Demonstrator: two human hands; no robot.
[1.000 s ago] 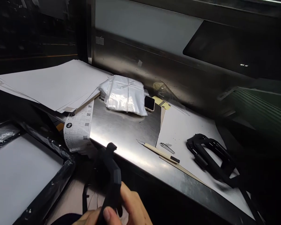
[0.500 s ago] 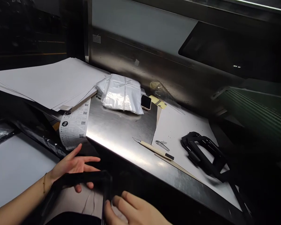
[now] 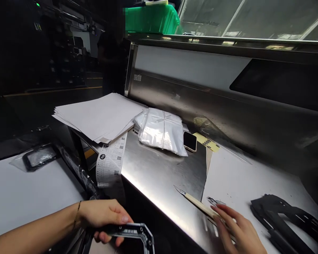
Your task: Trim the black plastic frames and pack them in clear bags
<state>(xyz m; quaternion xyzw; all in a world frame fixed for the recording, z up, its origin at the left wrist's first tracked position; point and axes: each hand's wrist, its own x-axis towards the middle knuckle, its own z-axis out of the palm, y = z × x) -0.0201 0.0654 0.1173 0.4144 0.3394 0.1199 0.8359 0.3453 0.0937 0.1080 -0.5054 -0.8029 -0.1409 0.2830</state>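
My left hand (image 3: pixel 106 217) is closed on the corner of a black rectangular frame (image 3: pixel 141 231), thumb on top and fingers below, near the bottom of the view. Small holes show along the frame's inner side; its lower part is cut off. My right hand (image 3: pixel 238 225) has its fingers around the handle end of a craft knife (image 3: pixel 196 203) with a pale handle, at the metal bench's front edge. The blade points left, away from the hand. Small metal snips (image 3: pixel 214 201) lie just beyond my right fingertips.
Several black frames (image 3: pixel 288 218) lie on white sheeting at right. A tied pack of clear bags (image 3: pixel 161 130), a phone (image 3: pixel 190 141) and a stack of white sheets (image 3: pixel 98 116) sit behind. A bagged black frame (image 3: pixel 41 157) rests at left; a green bin (image 3: pixel 152 19) stands above.
My right hand has left the black frame and moved right onto the craft knife. My left hand has gone from spread fingers to gripping the frame, which is now tilted differently. The camera view has shifted.
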